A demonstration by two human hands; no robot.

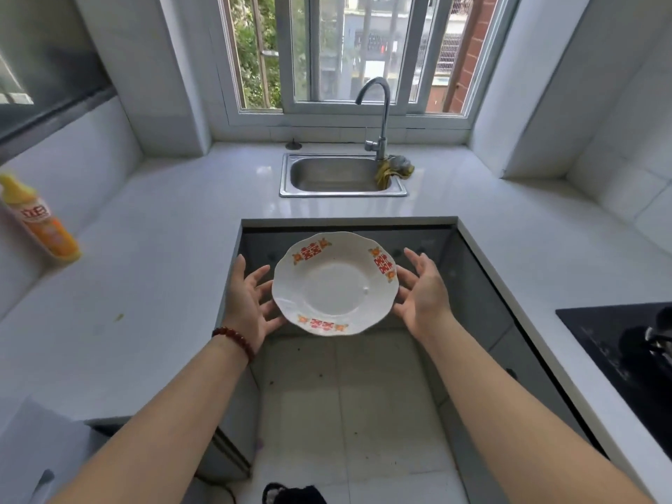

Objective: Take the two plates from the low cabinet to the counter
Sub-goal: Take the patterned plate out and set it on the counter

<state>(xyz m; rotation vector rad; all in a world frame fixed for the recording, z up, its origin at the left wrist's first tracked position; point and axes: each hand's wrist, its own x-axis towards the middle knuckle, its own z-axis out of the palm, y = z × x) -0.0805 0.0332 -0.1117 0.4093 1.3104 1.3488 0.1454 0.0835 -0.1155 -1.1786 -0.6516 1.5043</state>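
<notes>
Holding the plate [334, 283] between both hands, I have it in the air over the floor gap, just short of the front edge of the desk [174, 227] that runs ahead toward the sink [342, 174]. My left hand [247, 303] cups its left rim and my right hand [422, 292] its right rim; the fingers [403, 276] on both sides are spread and only lightly curled, supporting the plate from the rim and beneath, not clamped hard around it. I see one plate only, so I cannot tell whether a second lies under it.

To do this step well, I would keep the plate level, since the glazed surface looks slippery and the hold is loose. I judge the safest landing is the bare stretch of desk between the front edge and the sink, well apart from the yellow bottle [40, 218] at the left edge. I would lift the near rim clear over the desk edge, lower it flat, and free my fingers only once it rests fully.
</notes>
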